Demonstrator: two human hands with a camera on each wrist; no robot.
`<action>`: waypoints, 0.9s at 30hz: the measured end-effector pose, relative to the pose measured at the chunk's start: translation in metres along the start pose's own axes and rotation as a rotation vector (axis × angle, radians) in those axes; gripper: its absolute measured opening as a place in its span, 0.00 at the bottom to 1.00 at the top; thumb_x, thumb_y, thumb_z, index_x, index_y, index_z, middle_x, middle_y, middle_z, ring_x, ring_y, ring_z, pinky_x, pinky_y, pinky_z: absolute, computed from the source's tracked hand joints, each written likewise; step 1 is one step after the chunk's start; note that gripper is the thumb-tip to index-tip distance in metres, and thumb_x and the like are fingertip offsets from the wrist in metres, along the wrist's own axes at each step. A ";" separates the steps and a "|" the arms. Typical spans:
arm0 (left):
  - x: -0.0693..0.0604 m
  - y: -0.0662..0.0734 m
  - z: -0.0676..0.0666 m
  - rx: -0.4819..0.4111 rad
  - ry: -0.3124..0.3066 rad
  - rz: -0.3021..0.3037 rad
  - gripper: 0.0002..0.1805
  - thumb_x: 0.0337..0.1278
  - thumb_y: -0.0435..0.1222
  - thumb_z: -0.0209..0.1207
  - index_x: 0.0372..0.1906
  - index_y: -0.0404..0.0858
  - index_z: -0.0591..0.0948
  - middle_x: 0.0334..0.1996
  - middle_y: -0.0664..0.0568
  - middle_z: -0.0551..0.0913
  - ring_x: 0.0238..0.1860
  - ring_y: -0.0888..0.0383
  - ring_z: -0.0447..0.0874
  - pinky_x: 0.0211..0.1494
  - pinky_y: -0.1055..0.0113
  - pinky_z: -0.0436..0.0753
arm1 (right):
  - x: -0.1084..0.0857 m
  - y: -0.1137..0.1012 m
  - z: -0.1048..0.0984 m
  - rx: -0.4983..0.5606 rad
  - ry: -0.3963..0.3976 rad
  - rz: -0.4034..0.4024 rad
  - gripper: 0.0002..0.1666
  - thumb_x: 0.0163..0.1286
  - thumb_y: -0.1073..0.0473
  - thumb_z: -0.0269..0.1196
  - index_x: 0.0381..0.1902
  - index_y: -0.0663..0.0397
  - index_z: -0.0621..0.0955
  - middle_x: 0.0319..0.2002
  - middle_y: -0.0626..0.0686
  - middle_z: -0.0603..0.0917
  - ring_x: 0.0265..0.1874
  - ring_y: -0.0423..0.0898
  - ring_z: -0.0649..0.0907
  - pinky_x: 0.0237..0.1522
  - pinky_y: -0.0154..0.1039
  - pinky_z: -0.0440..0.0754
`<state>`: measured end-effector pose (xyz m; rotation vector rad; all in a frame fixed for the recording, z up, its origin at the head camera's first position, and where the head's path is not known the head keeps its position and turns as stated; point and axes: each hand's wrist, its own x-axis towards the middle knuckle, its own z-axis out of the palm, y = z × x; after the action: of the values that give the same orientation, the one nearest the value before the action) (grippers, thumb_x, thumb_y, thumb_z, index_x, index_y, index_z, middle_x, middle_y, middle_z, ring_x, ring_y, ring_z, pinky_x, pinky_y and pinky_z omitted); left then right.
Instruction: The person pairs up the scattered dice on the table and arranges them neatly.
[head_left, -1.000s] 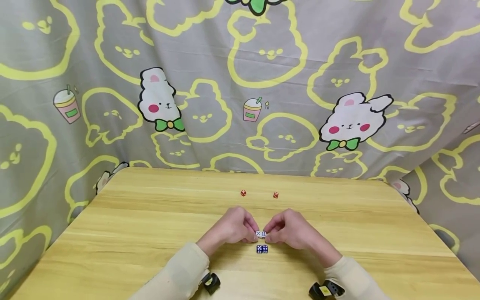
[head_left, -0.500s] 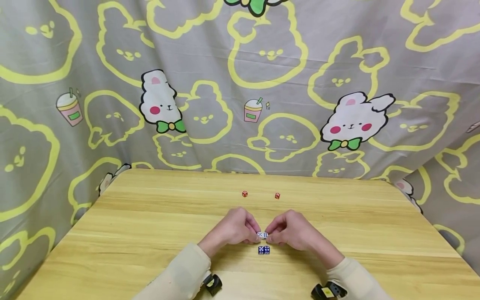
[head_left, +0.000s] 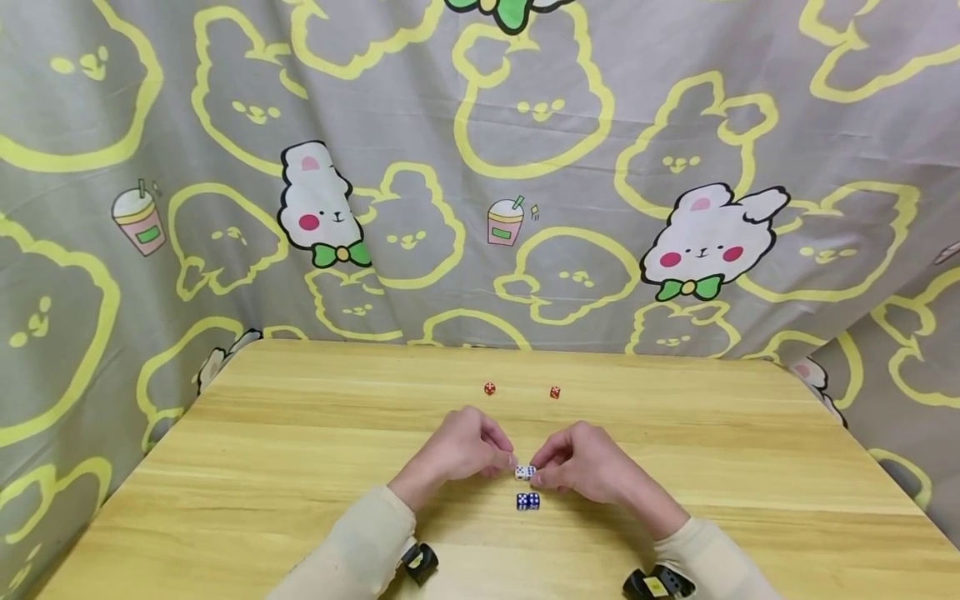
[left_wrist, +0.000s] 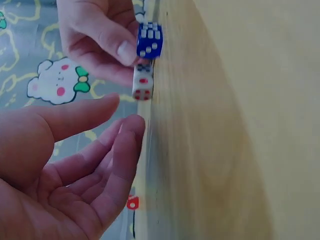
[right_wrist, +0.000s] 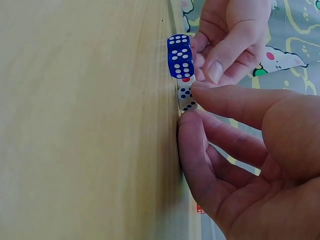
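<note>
Two white dice [head_left: 521,473] stand side by side on the wooden table, between the hands. My right hand [head_left: 585,462] pinches the right-hand white die [right_wrist: 185,95] between thumb and fingertips. My left hand [head_left: 465,446] is just left of the pair, its thumb and fingers parted and holding nothing; in the left wrist view the left hand [left_wrist: 85,165] is clear of the dice. Closer to the body, two blue dice [head_left: 528,502] sit together, partly covering the white ones in both wrist views.
Farther back on the table [head_left: 337,417] lie two red dice, a left one [head_left: 490,388] and a right one [head_left: 555,392], set apart. A patterned grey curtain [head_left: 420,108] hangs behind the table. Black wrist devices [head_left: 420,563] are worn under the sleeves.
My left hand has let go of the left white die and drawn back slightly to the left. The right hand stays at the right white die, and the dice keep their places.
</note>
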<state>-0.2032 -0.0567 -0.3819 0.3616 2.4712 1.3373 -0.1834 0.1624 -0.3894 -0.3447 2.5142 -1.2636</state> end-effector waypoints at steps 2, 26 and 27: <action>0.002 0.000 -0.004 0.003 0.026 -0.001 0.05 0.55 0.33 0.76 0.33 0.37 0.89 0.24 0.52 0.89 0.24 0.58 0.87 0.30 0.68 0.85 | 0.000 0.000 -0.001 0.000 0.001 0.000 0.07 0.61 0.60 0.79 0.35 0.54 0.90 0.27 0.48 0.89 0.23 0.43 0.85 0.29 0.40 0.87; 0.047 -0.006 -0.033 -0.103 0.302 -0.117 0.10 0.58 0.36 0.75 0.44 0.39 0.92 0.33 0.52 0.92 0.32 0.56 0.89 0.29 0.71 0.80 | 0.002 0.003 -0.002 0.018 -0.009 -0.005 0.07 0.63 0.58 0.78 0.36 0.53 0.91 0.27 0.47 0.90 0.24 0.43 0.85 0.28 0.40 0.87; 0.049 -0.006 -0.033 -0.102 0.307 -0.122 0.10 0.57 0.35 0.76 0.44 0.39 0.92 0.33 0.52 0.92 0.32 0.56 0.89 0.28 0.71 0.79 | 0.002 0.003 -0.002 0.016 -0.008 -0.006 0.07 0.63 0.58 0.78 0.36 0.53 0.91 0.27 0.47 0.90 0.24 0.42 0.85 0.28 0.39 0.86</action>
<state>-0.2615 -0.0673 -0.3772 -0.0217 2.6015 1.5581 -0.1864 0.1652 -0.3913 -0.3528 2.4968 -1.2820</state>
